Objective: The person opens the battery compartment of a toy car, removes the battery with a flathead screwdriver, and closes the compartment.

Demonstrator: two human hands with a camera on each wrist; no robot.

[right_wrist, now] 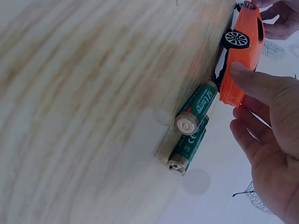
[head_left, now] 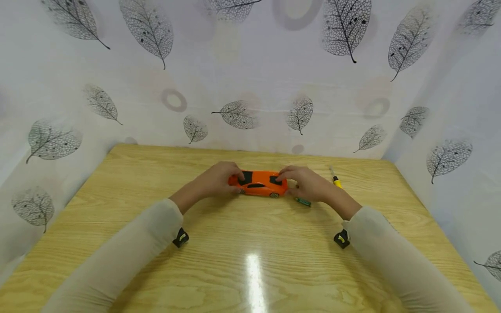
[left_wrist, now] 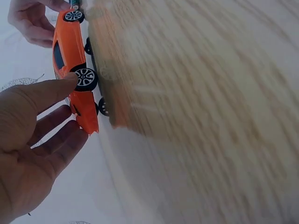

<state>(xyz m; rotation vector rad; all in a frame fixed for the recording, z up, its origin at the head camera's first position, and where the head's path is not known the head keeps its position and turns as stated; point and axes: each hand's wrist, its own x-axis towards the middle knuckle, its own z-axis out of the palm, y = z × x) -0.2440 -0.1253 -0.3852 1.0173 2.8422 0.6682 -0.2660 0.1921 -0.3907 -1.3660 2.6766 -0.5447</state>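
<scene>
An orange toy car (head_left: 261,177) with black windows stands upright on its wheels on the table, side-on in the head view. My left hand (head_left: 220,179) grips its left end, thumb by a wheel and fingers on the far side. The car's right end is held by my right hand (head_left: 308,184), with the thumb on the near side. Close to that hand lie two green batteries in the right wrist view: one battery (right_wrist: 198,107) nearer the car, the other battery (right_wrist: 188,149) beside it. The head view shows one green battery (head_left: 303,201) plainly; the hand covers much of that area.
A screwdriver (head_left: 337,181) with a yellow and black handle lies behind the right hand. The wooden table (head_left: 219,261) ends at a white leaf-patterned curtain (head_left: 250,78) at the back and sides. Black wrist devices show at both sleeves.
</scene>
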